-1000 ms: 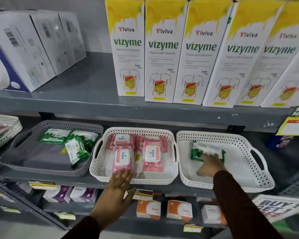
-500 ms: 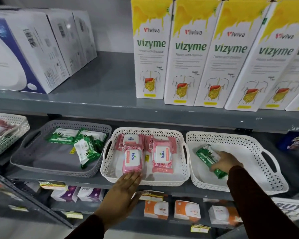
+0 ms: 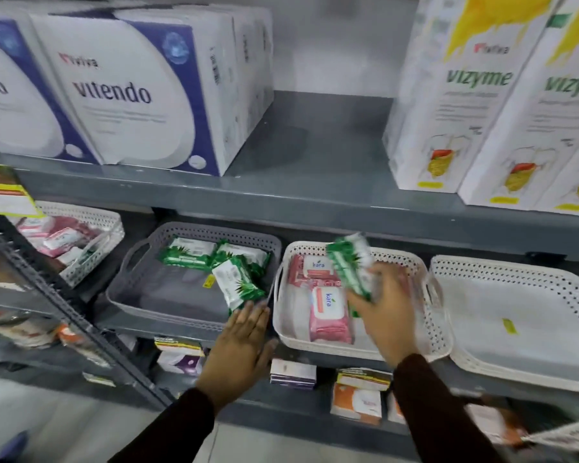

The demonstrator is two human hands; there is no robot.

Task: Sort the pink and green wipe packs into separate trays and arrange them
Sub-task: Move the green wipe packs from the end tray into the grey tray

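Note:
My right hand [image 3: 385,307] grips a green wipe pack [image 3: 350,264] and holds it in the air above the middle white tray [image 3: 315,345]. That tray holds several pink wipe packs [image 3: 330,314]. To its left, the grey tray [image 3: 181,315] has three green packs [image 3: 236,282] bunched at its back right. My left hand [image 3: 241,345] is flat with fingers apart, resting at the shelf edge between the grey and middle trays. The right white tray [image 3: 522,342] has no packs in it.
A further white tray [image 3: 91,259] with pink packs stands at the far left. White boxes [image 3: 131,91] and tall yellow-topped boxes [image 3: 455,95] fill the shelf above. Small boxes [image 3: 356,399] line the shelf below. A dark metal upright [image 3: 64,309] crosses at the left.
My right hand has lifted the green pack out of the right white tray and carried it left over the pink tray. My left hand shifted left toward the grey tray. The view swung left.

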